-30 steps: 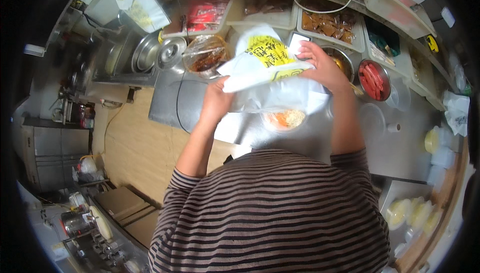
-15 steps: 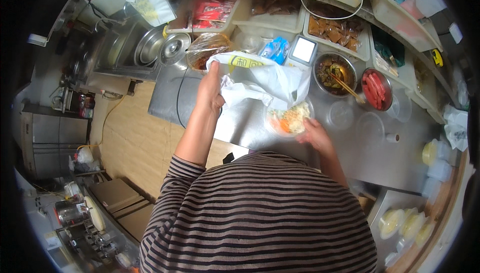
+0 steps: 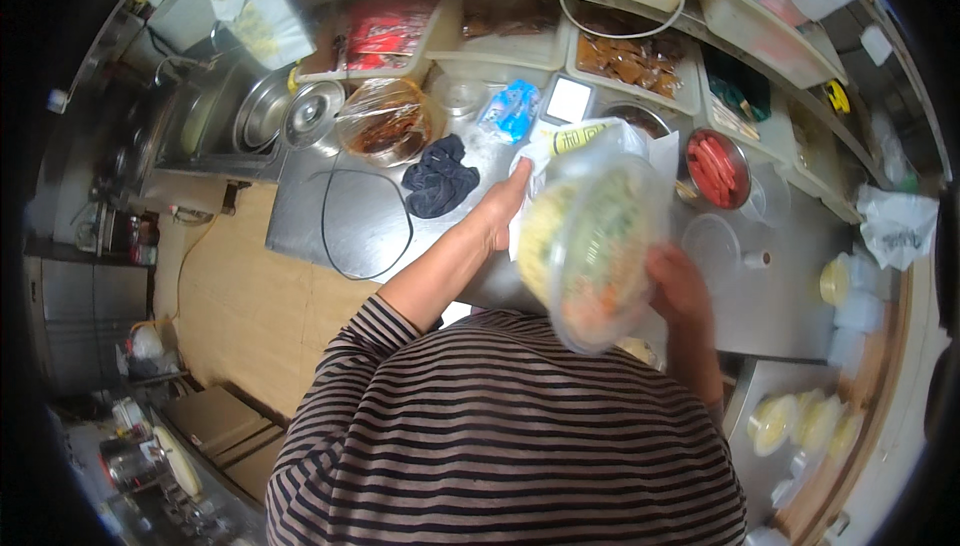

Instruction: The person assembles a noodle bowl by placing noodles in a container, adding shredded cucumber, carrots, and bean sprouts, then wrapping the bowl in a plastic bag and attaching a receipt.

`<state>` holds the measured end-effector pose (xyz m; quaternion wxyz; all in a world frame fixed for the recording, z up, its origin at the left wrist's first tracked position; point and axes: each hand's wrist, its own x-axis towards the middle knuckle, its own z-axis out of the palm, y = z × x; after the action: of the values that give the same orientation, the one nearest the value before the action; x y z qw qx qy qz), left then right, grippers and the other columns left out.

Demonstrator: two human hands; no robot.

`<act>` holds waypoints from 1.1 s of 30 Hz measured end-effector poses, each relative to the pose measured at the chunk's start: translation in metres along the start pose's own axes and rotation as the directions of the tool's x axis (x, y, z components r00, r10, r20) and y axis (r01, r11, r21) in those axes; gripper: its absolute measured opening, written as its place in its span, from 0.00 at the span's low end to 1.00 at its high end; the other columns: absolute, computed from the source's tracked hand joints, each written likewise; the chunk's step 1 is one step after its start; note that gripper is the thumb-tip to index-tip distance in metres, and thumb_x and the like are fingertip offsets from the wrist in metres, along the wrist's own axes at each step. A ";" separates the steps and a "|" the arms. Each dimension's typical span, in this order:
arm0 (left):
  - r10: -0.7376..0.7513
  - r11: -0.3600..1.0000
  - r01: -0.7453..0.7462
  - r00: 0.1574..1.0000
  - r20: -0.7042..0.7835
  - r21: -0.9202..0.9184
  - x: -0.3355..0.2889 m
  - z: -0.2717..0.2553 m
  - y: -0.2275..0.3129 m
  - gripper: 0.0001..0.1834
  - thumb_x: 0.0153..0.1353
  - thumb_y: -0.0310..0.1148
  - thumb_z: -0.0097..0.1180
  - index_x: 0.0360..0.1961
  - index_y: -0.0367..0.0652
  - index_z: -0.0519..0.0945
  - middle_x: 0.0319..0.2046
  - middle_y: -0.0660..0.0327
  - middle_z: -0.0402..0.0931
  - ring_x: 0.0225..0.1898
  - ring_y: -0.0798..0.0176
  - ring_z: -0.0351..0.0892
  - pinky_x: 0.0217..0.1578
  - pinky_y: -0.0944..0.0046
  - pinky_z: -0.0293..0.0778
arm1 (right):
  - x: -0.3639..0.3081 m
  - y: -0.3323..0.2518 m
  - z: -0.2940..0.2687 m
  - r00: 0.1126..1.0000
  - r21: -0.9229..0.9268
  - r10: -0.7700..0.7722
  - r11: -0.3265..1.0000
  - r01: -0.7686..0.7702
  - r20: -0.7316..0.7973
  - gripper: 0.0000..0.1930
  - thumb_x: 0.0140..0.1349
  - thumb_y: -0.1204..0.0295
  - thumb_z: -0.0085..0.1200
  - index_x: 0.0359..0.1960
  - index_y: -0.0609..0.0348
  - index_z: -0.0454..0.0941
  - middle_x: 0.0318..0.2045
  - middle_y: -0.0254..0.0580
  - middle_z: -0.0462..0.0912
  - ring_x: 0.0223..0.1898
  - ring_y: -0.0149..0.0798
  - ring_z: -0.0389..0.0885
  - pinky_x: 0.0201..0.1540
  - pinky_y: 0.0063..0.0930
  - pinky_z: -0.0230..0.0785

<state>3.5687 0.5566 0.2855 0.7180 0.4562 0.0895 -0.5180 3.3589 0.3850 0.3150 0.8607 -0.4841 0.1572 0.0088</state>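
Observation:
My right hand (image 3: 678, 286) grips a clear lidded plastic bowl (image 3: 596, 246) filled with noodles and orange and green toppings, tilted on its side and raised above the steel counter (image 3: 310, 206). My left hand (image 3: 503, 208) holds the edge of a white plastic bag (image 3: 578, 138) with a yellow print, which lies open on the counter just behind the bowl. The bowl hides most of the bag.
A dark cloth (image 3: 438, 178) and a black cable loop (image 3: 364, 224) lie left of my left hand. Behind stand a wrapped bowl of sauce (image 3: 384, 122), metal pot lids (image 3: 312, 114), trays of food (image 3: 630, 56), a bowl of red sausages (image 3: 716, 168) and empty clear lids (image 3: 712, 244).
My right hand has lifted the bowl off the counter and tilted it up toward the bag. My left hand stayed on the bag, which has shifted right.

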 end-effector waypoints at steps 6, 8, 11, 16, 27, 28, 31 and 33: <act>-0.254 0.889 0.412 0.806 0.534 -0.199 -0.004 -0.025 -0.003 0.18 0.66 0.36 0.45 0.52 0.36 0.73 0.51 0.51 0.74 0.47 0.58 0.78 0.46 0.58 0.77 | 0.060 0.032 0.023 0.994 -0.002 0.106 0.994 -0.106 0.005 0.17 0.69 0.63 0.42 0.49 0.66 0.68 0.42 0.50 0.76 0.24 0.39 0.80 0.27 0.28 0.73; -0.284 0.949 0.313 0.899 0.335 -0.034 0.029 -0.069 -0.017 0.18 0.65 0.35 0.46 0.51 0.36 0.74 0.49 0.49 0.75 0.44 0.57 0.79 0.45 0.60 0.78 | 0.078 0.058 0.006 0.982 -0.063 0.150 0.985 -0.158 -0.112 0.19 0.69 0.62 0.42 0.53 0.65 0.65 0.39 0.48 0.78 0.23 0.39 0.80 0.23 0.28 0.73; -0.083 0.978 0.095 0.994 -0.072 0.187 0.061 -0.109 -0.034 0.15 0.62 0.33 0.50 0.47 0.35 0.76 0.43 0.50 0.79 0.36 0.58 0.81 0.39 0.62 0.79 | 0.091 0.087 -0.014 0.957 -0.153 0.230 0.954 -0.257 -0.175 0.20 0.69 0.61 0.43 0.51 0.67 0.66 0.38 0.50 0.78 0.21 0.37 0.79 0.20 0.25 0.71; 0.662 0.594 -0.387 0.734 -0.155 0.705 0.063 -0.108 -0.046 0.12 0.57 0.30 0.54 0.42 0.36 0.79 0.35 0.56 0.80 0.33 0.62 0.80 0.36 0.64 0.75 | 0.098 0.096 -0.017 0.885 -0.337 0.384 0.823 -0.457 -0.264 0.22 0.68 0.59 0.43 0.52 0.68 0.66 0.37 0.50 0.79 0.21 0.37 0.79 0.20 0.26 0.72; 0.400 0.584 -0.160 0.910 -0.111 0.796 -0.015 -0.096 -0.073 0.11 0.61 0.36 0.57 0.32 0.37 0.76 0.16 0.65 0.72 0.18 0.73 0.69 0.19 0.67 0.66 | 0.109 0.102 0.000 0.848 -0.561 0.144 0.692 -0.455 -0.510 0.24 0.65 0.55 0.46 0.51 0.64 0.69 0.33 0.48 0.81 0.30 0.38 0.82 0.29 0.30 0.75; 0.366 0.639 -0.204 0.929 -0.060 0.742 -0.023 -0.089 -0.067 0.09 0.64 0.35 0.53 0.33 0.39 0.76 0.18 0.66 0.74 0.20 0.76 0.71 0.20 0.69 0.66 | 0.109 0.105 -0.009 0.852 -0.778 -0.059 0.444 -0.444 -0.520 0.23 0.64 0.56 0.48 0.49 0.64 0.71 0.32 0.47 0.81 0.31 0.38 0.83 0.31 0.31 0.74; 0.367 0.816 -0.320 0.930 -0.002 0.482 -0.029 -0.068 -0.033 0.08 0.66 0.34 0.49 0.35 0.40 0.75 0.20 0.63 0.76 0.23 0.71 0.75 0.28 0.69 0.70 | 0.109 0.107 -0.017 0.772 -0.931 -0.521 0.181 -0.317 -0.364 0.19 0.61 0.58 0.53 0.42 0.64 0.76 0.25 0.41 0.81 0.31 0.35 0.81 0.34 0.30 0.72; 0.348 0.904 -0.356 0.934 0.076 0.235 -0.025 -0.054 -0.012 0.06 0.67 0.32 0.47 0.36 0.42 0.74 0.23 0.61 0.78 0.28 0.67 0.77 0.36 0.68 0.72 | 0.113 0.108 -0.029 0.773 -0.863 -0.469 0.467 -0.195 -0.428 0.17 0.60 0.60 0.55 0.38 0.64 0.78 0.23 0.37 0.79 0.28 0.31 0.79 0.33 0.28 0.70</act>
<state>3.5661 0.6133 0.2630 0.7392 0.5415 -0.0706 -0.3941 3.4410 0.4024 0.1801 0.3849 -0.8380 0.3585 -0.1452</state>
